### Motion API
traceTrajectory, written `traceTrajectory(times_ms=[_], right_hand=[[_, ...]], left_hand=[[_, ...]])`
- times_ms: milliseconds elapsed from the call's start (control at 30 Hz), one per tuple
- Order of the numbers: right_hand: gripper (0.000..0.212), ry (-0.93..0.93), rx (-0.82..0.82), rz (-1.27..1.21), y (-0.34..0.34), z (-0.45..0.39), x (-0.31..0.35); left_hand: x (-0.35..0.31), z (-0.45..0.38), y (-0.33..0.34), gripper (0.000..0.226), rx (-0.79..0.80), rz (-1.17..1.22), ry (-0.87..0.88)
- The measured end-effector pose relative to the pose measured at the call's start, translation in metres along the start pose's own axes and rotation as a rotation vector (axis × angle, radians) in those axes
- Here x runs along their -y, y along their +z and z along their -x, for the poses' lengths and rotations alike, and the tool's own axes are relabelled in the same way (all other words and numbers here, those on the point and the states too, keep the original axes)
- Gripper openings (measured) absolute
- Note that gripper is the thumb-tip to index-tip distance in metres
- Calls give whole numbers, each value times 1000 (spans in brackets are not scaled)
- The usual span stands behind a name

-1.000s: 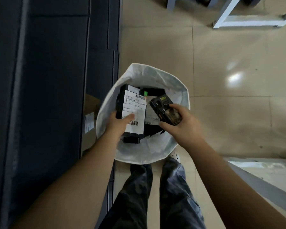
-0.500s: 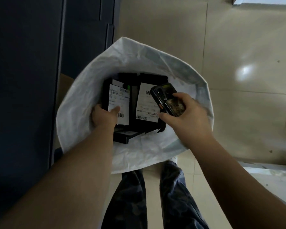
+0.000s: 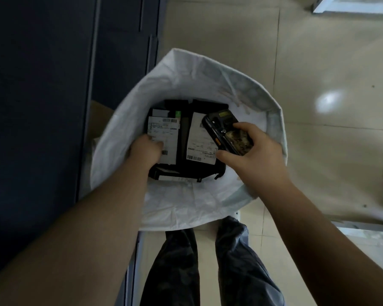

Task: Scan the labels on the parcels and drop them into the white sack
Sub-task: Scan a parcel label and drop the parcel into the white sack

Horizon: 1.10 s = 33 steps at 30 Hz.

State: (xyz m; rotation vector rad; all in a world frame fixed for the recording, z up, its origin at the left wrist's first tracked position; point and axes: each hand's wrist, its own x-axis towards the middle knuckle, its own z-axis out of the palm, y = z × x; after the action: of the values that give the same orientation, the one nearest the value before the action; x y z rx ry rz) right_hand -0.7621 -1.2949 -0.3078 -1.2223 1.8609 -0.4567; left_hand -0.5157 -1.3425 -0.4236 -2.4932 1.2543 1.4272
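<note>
1. At frame centre, inside the white sack (image 3: 181,89): left hand (image 3: 145,150) lying on the labelled parcel (image 3: 164,138); fingers over its white label, grip type cannot tell, looks like pinching the near edge.
2. Right of centre: right hand (image 3: 250,155) wrapped around the handheld scanner (image 3: 227,134), thumb on the near side, fingers on the far side, held over the sack mouth.
3. Beside the first parcel, to its right: second black parcel (image 3: 205,171), label up, lying in the sack, partly under the scanner.
4. Handling guess: flat black mailers, probably light and somewhat bendy; plastic skin likely slick. Best taken by an edge or corner, thumb on the label face, not on the barcode.
5. Sack: thin, soft, mouth wide open, likely to sag if bumped.
6. Lower centre: dark trousers (image 3: 179,261) and tiled floor (image 3: 318,62). Left side: dark blue cabinet (image 3: 42,85).
</note>
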Motion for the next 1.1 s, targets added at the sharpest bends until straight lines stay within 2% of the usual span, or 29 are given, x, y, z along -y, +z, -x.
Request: traceTrajectory(times_ms=[100,267,467,633,833,1100], right_hand=[[69,-39,38,44,-21,13,24],[67,-141,71,115,-69,41,71],[64,-355,94,103,-113,70,134],[61,-580,229,87,-138,113,197],[62,-869,402,55,-159,205,277],[64,-1227,659,-9,-144,360,322]], left_hand=[[-20,49,-24,52,12,12,108],[-42,140,-71,45,-68,34,351],[-52,267,-129,39,-325,98,531],[-48,382,-168,38,-549,193,483],[-16,521,-202,38,-826,263,380],[64,684,-188,35,-1132,339,236]])
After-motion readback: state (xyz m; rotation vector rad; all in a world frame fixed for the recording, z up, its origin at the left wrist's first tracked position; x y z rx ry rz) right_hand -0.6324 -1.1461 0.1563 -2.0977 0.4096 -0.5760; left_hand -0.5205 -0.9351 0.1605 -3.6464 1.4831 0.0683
